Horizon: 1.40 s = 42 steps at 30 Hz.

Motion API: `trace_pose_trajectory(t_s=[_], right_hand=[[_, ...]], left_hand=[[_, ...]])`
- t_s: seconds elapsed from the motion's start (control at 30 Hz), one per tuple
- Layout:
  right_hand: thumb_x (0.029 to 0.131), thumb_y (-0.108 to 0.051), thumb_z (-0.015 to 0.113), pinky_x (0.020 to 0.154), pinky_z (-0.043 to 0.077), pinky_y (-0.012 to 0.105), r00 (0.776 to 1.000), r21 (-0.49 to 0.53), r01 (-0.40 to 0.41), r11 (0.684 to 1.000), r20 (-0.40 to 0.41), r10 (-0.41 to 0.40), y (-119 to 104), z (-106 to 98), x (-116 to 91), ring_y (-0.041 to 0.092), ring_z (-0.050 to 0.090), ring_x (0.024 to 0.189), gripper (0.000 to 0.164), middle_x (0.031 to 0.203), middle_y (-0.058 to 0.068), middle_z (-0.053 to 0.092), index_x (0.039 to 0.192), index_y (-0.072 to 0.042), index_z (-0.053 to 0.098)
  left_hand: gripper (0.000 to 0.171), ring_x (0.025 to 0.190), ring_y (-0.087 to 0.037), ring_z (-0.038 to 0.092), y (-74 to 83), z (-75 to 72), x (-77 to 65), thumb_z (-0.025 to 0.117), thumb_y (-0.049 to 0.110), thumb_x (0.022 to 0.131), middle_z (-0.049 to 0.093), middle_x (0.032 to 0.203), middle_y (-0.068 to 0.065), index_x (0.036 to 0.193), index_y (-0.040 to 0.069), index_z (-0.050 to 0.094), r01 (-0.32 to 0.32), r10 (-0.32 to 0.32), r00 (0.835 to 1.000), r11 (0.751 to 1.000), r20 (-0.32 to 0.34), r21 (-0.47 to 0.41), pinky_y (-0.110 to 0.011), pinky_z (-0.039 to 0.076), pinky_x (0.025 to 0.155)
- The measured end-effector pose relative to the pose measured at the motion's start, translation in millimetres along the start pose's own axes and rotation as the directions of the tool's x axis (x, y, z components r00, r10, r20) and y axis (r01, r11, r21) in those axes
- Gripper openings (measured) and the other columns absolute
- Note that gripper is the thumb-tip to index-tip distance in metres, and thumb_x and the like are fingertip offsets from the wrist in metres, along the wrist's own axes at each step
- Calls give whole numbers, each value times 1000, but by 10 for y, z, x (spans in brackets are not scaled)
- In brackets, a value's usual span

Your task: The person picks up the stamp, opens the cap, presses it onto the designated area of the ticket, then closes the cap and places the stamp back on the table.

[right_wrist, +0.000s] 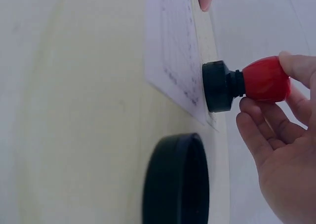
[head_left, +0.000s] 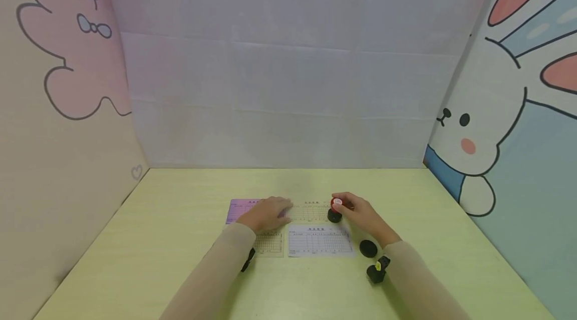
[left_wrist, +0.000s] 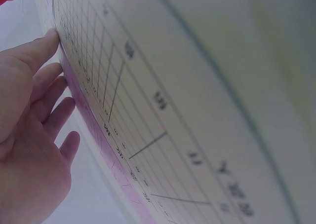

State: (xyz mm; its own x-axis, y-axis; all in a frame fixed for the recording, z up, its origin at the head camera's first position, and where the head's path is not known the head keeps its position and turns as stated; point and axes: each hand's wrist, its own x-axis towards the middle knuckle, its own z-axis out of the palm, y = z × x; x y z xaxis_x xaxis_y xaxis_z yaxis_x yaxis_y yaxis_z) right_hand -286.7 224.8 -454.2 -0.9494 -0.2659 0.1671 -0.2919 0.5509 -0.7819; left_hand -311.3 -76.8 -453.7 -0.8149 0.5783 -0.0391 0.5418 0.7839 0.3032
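My right hand (head_left: 364, 217) grips the red handle of a stamp (right_wrist: 266, 80). The stamp stands upright with its black base on the right end of a pale yellow form (head_left: 308, 213), as the head view shows. My left hand (head_left: 265, 215), fingers loosely extended, rests across the purple form (head_left: 240, 208) and the left edge of that yellow form, hiding parts of both. Below lie a white form (head_left: 321, 241) and another yellowish form (head_left: 272, 244), the latter partly behind the left wrist. All the forms carry printed grids.
A round black cap (head_left: 368, 248) lies on the table (head_left: 180, 195) right of the white form, close to the right forearm. Black wrist devices (head_left: 376, 270) hang below both sleeves. A white sheet (head_left: 288, 84) stands at the back, with cartoon-printed panels at both sides.
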Motion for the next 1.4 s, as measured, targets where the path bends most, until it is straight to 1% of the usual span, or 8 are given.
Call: trace_pose_trajectory(t_s=[0.07,0.3,0.4,0.67,0.97,1.13,1.2,1.4], right_hand=[[101,-30,62,96,49,45,1000,-13,-6,1000,-1,6,-19,-2,-4,22,64,104,46,116,6,68,137,-2,58],[103,-24,59,93,50,47,1000,-47,27,999,14,-26,-116,-26,-13,24,64,101,42,115,10,68,135,3,57],[103,-23,59,94,49,48,1000,-53,14,999,21,-13,-141,-33,-13,25,64,102,41,116,11,68,135,3,57],[102,-18,59,92,51,50,996,-102,39,994,79,-31,-249,-100,17,30,66,102,39,110,12,68,131,8,57],[102,-20,60,93,51,51,994,-118,10,993,109,3,-243,-135,60,28,65,101,36,108,9,67,128,5,60],[102,-20,61,93,50,51,994,-123,10,992,114,4,-253,-143,69,27,65,101,36,108,8,67,128,4,60],[102,-20,60,94,50,51,994,-132,20,991,111,-5,-258,-149,78,28,65,101,36,108,9,67,128,4,60],[102,-21,60,91,52,47,992,-132,0,991,122,16,-261,-145,80,24,65,100,35,108,7,67,127,3,61]], left_hand=[[55,144,-24,36,-2,4,4,60,36,101,44,154,-3,149,10,49,-5,5,1000,1000,-2,0,-41,27,118],[55,144,-24,37,-1,8,6,61,36,101,44,154,-3,149,11,49,0,0,1000,1000,-4,9,-40,28,118],[54,144,-24,37,7,5,4,61,35,101,45,154,-4,148,10,50,-1,1,1000,1000,-5,10,-41,28,118],[53,143,-25,37,13,-9,3,61,33,102,45,153,-5,148,8,50,-9,9,1000,1000,-13,2,-42,28,118],[53,143,-26,37,22,-17,-5,60,32,102,45,154,-6,148,8,50,-9,9,1000,1000,-14,-1,-42,27,118],[53,143,-25,37,4,-14,7,60,33,102,44,154,-5,149,9,49,-5,5,1000,1000,-9,6,-41,27,118],[53,143,-26,38,2,-23,11,60,32,102,45,153,-6,148,8,50,-17,17,1000,1000,-20,9,-42,28,118],[53,142,-27,39,-1,-16,10,61,33,101,46,153,-6,147,8,50,-22,22,1000,1000,-14,18,-43,29,118]])
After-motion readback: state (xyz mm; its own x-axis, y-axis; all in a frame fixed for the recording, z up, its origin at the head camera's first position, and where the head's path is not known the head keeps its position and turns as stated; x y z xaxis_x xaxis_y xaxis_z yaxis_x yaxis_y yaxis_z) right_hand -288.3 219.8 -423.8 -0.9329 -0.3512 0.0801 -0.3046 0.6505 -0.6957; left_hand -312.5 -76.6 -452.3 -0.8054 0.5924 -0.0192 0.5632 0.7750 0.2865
